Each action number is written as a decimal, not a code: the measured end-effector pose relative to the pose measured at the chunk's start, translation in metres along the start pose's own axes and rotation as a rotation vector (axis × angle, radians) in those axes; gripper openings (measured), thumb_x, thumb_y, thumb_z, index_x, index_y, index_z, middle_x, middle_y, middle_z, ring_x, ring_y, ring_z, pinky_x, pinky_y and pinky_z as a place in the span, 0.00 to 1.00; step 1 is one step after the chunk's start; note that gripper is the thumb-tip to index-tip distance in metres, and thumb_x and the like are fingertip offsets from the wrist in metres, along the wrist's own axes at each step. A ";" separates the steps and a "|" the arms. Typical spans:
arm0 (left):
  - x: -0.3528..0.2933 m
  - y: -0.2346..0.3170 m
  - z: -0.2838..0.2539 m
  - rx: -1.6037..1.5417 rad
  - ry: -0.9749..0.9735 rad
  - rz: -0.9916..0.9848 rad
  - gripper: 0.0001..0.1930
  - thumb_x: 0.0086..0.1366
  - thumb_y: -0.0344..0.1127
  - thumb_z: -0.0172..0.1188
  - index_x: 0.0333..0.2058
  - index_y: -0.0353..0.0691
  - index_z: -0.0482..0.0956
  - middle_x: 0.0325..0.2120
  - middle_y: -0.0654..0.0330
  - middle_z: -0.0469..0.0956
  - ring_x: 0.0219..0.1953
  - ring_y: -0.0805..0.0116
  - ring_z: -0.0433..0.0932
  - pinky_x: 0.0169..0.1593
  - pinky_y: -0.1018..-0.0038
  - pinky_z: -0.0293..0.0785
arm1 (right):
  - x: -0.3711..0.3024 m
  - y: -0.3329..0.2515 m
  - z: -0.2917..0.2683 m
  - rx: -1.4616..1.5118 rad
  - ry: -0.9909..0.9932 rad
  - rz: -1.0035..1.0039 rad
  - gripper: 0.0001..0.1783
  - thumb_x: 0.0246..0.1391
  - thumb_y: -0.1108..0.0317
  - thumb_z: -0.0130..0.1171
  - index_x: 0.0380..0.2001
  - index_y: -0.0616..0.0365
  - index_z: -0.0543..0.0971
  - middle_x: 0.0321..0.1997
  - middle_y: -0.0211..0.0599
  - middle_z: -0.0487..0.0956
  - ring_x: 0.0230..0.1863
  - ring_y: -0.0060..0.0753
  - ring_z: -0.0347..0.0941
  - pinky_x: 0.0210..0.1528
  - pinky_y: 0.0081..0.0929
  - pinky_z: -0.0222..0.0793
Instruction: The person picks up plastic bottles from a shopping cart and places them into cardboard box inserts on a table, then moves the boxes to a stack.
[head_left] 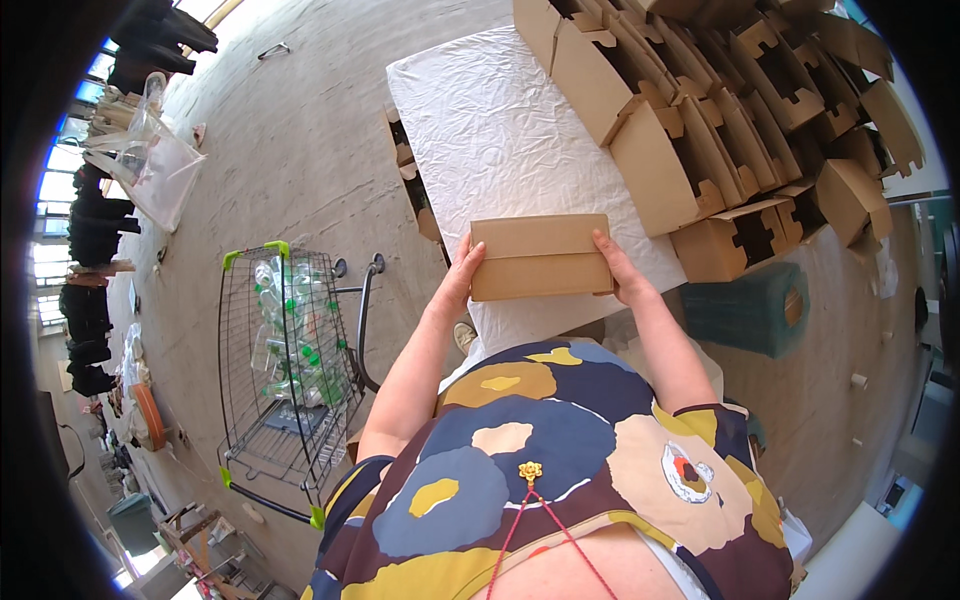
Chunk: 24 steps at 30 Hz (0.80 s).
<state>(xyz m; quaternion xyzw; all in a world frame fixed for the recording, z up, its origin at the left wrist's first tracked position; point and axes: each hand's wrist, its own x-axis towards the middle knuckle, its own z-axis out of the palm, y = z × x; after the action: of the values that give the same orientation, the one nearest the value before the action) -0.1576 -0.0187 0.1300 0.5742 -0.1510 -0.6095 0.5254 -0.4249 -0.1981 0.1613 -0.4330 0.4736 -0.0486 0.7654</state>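
A closed brown cardboard box (541, 260), with a flap seam running across its upper face, is held between my two hands over the near part of a white-covered table (480, 120). My left hand (463, 267) presses its left end, thumb on the upper face. At the opposite end my right hand (620, 270) grips the same way, fingers round the side and partly hidden. Beyond the box, the wrinkled white cloth spreads toward the far edge.
Many open brown cartons (690, 140) are stacked at the right of the table. A wire shopping cart (285, 370) with clear, green-capped bottles stands on the floor at left. A roll wrapped in green film (745, 312) lies at right. Dark clothes (95, 280) hang far left.
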 end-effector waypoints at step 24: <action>-0.130 0.002 0.002 -0.130 0.125 0.228 0.47 0.66 0.57 0.56 0.73 0.48 0.36 0.73 0.54 0.42 0.74 0.61 0.41 0.72 0.65 0.40 | -0.050 0.021 0.061 0.193 -0.116 -0.024 0.45 0.58 0.37 0.56 0.69 0.52 0.58 0.66 0.36 0.66 0.66 0.32 0.63 0.65 0.32 0.63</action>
<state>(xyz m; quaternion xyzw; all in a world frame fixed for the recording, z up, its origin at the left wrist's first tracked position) -0.1855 0.0853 0.2025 0.5549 -0.1426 -0.5173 0.6358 -0.4131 -0.1230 0.1911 -0.3650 0.4164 -0.0779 0.8291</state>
